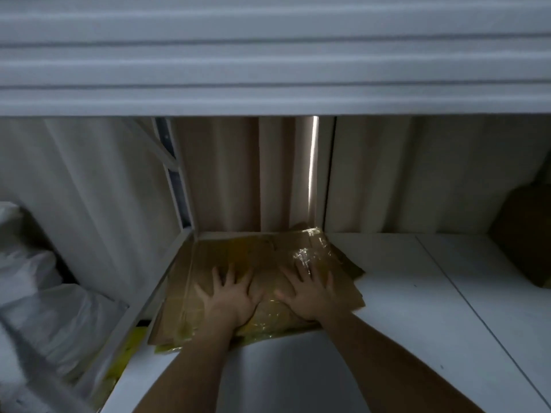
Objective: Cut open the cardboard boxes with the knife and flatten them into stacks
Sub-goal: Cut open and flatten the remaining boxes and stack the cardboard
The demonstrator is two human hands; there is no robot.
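Both hands flat, fingers spread wide and straight, gripping nothing: left hand [228,296] and right hand [310,290] side by side, palms pressing down on the flattened cardboard [238,251]. Brown cardboard lying in a low stack with shiny yellow tape [307,251] on it, at the back left corner of a white shelf [417,293], right up against the curtain [238,174]. Off to the left, white bags [38,293]; far right, another brown box [527,231] in the dark.

Matt brown cardboard [208,257], glossy tape [307,254]
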